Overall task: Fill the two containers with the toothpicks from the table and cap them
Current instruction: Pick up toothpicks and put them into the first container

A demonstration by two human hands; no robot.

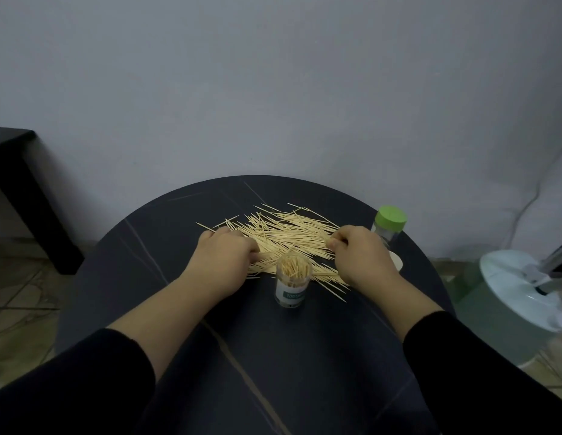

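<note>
Gathering stage — two-sided grasp
Left hand and right hand curl round toothpicks beside the open container, keeping transfers short.

Round dark table with pale veins. Spread across its middle and far part, loose toothpicks in a wide heap. At the heap's near edge, an upright open jar packed with more. Far right, a green-capped jar; just nearer, a white cap, partly hidden.
</note>
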